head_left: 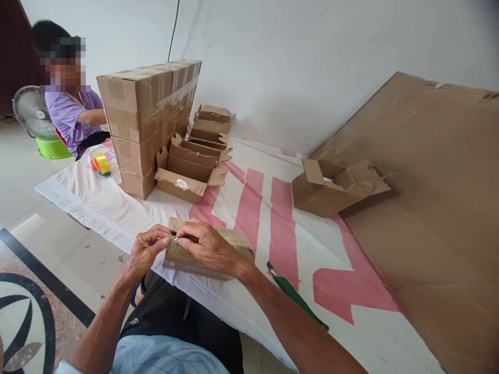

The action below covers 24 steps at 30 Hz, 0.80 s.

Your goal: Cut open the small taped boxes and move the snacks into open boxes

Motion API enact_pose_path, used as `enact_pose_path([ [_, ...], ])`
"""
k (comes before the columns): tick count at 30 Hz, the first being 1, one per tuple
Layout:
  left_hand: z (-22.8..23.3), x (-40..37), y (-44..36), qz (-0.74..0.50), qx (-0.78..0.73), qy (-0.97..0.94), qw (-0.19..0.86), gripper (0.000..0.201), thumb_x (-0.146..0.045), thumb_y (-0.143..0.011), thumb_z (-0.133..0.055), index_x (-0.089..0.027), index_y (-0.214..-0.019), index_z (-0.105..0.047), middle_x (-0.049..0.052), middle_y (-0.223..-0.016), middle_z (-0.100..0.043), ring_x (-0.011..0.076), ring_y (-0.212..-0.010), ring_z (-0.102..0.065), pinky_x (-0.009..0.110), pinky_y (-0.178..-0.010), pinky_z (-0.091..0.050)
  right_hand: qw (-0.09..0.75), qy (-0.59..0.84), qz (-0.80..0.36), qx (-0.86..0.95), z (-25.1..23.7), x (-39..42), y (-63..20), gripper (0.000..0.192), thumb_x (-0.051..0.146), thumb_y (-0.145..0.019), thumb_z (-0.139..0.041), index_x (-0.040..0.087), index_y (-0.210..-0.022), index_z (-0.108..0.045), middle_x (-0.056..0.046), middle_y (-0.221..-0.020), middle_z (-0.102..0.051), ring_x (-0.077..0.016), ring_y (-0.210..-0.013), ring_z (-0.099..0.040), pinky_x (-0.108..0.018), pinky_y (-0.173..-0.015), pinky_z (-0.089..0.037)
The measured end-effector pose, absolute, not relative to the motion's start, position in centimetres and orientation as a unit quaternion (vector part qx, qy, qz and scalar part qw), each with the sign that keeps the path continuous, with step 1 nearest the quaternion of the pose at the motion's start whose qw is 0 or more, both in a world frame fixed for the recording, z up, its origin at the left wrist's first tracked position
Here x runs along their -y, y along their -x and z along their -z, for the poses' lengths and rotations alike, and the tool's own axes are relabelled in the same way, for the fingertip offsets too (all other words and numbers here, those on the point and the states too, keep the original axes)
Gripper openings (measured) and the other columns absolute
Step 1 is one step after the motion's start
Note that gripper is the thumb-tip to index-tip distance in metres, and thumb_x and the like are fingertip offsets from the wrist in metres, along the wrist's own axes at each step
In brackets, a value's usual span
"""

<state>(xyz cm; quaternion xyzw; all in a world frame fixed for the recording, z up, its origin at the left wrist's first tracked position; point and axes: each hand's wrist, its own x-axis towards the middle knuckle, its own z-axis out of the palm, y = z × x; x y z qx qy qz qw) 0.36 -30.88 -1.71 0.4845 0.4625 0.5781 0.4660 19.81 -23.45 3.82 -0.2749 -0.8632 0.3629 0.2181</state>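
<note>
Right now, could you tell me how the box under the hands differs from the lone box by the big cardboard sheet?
The box under the hands is closed and taped; the lone box stands open, flaps up. The first is touched by both hands; the lone box is untouched. Both are brown cardboard on the white-and-red sheet.

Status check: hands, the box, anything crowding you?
Left hand and right hand both on the small cardboard box, pinching at its top. Open boxes beyond, green-handled tool beside.

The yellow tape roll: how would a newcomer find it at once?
Start at the tall stack of taped cartons on the white sheet. Just left of its base lies the tape roll, between stack and seated person. It is the only small yellow ring among brown boxes.
</note>
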Motion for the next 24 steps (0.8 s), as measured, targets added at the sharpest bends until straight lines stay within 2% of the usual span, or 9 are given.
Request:
enact_pose_path([
  [3, 1.6, 30.9, -0.6, -0.576, -0.472, -0.484, 0.459, 0.037, -0.053, -0.086, -0.083, -0.017, -0.077, -0.079, 0.007, -0.092, -0.068, 0.0215, -0.091, -0.061, 0.033, -0.082, -0.049, 0.226, 0.273, -0.365, 0.861, -3.7, 23.5, -19.8, 0.019, 0.011, -0.096, -0.061, 0.022, -0.081, -0.067, -0.001, -0.08, -0.07, -0.0198, -0.088, -0.062, -0.033, -0.079, -0.048],
  [7, 1.8, 30.9, -1.1, -0.577, -0.498, -0.46, 0.455, 0.029, -0.045, -0.085, -0.083, -0.018, -0.078, -0.076, 0.004, -0.087, -0.067, 0.0194, -0.086, -0.06, 0.03, -0.075, -0.048, 0.23, 0.271, -0.369, 0.859, -3.6, 23.5, -19.8, 0.02, 0.01, -0.096, -0.06, 0.022, -0.08, -0.066, 0.0, -0.079, -0.069, -0.0193, -0.087, -0.062, -0.032, -0.079, -0.047],
  [11, 2.0, 31.2, -1.6, -0.588, -0.532, -0.467, 0.391, 0.017, -0.035, -0.086, -0.079, -0.019, -0.08, -0.075, 0.002, -0.081, -0.068, 0.0181, -0.081, -0.062, 0.03, -0.075, -0.048, 0.232, 0.271, -0.372, 0.857, -3.5, 23.5, -19.7, 0.02, 0.01, -0.096, -0.061, 0.022, -0.08, -0.066, 0.0, -0.081, -0.07, -0.0188, -0.086, -0.061, -0.032, -0.079, -0.046],
  [18, 1.7, 31.9, -2.2, -0.556, -0.533, -0.579, 0.267, 0.017, -0.023, -0.096, -0.063, -0.021, -0.084, -0.075, 0.005, -0.091, -0.074, 0.0202, -0.089, -0.066, 0.034, -0.084, -0.051, 0.231, 0.266, -0.373, 0.858, -3.5, 23.4, -19.7, 0.02, 0.009, -0.096, -0.06, 0.022, -0.084, -0.07, -0.001, -0.084, -0.072, -0.019, -0.088, -0.064, -0.032, -0.082, -0.049],
  [24, 1.4, 32.2, -1.8, -0.544, -0.514, -0.613, 0.253, 0.008, -0.02, -0.095, -0.069, -0.023, -0.089, -0.075, 0.006, -0.097, -0.074, 0.0222, -0.098, -0.068, 0.036, -0.09, -0.052, 0.241, 0.268, -0.368, 0.857, -3.3, 23.4, -19.8, 0.019, 0.01, -0.096, -0.062, 0.021, -0.083, -0.07, -0.002, -0.084, -0.072, -0.0192, -0.087, -0.065, -0.033, -0.081, -0.05],
])
